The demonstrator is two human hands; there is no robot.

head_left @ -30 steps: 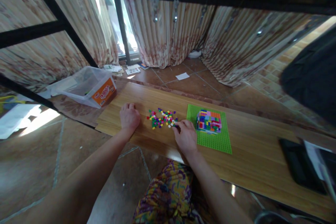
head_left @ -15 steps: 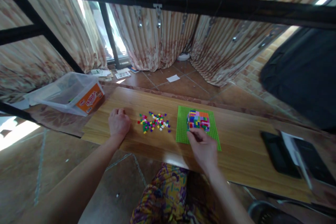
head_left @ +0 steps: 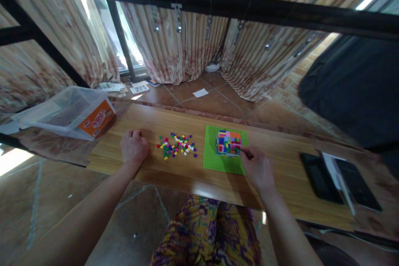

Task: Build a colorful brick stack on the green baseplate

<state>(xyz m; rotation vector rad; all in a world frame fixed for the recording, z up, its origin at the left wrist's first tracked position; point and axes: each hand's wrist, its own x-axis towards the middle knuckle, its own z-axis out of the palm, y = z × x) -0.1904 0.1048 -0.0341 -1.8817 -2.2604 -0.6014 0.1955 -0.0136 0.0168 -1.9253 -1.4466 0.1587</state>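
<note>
A block built of many small coloured bricks [head_left: 228, 141] stands on a green studded baseplate [head_left: 212, 162]. My right hand [head_left: 258, 168] is at the block's front right corner, thumb and fingertips pinched together against it. Whatever sits in the pinch is too small to make out. On the wooden table's left part rests my left hand [head_left: 134, 147], its fingers curled under so that their inside is hidden. Between my left hand and the baseplate lies a loose spread of tiny coloured bricks [head_left: 177, 146].
A clear plastic box [head_left: 67, 122] with an orange label stands beyond the table's left end. Toward the right end of the wooden table [head_left: 285, 170] lie a black tablet-like slab [head_left: 321, 177] and a dark phone-like device [head_left: 358, 185]. A black metal bar [head_left: 199, 1] crosses overhead.
My right hand has moved right along the block's front, from its left part to its right corner. My left hand stays in place on the table. The whole view has shifted slightly.
</note>
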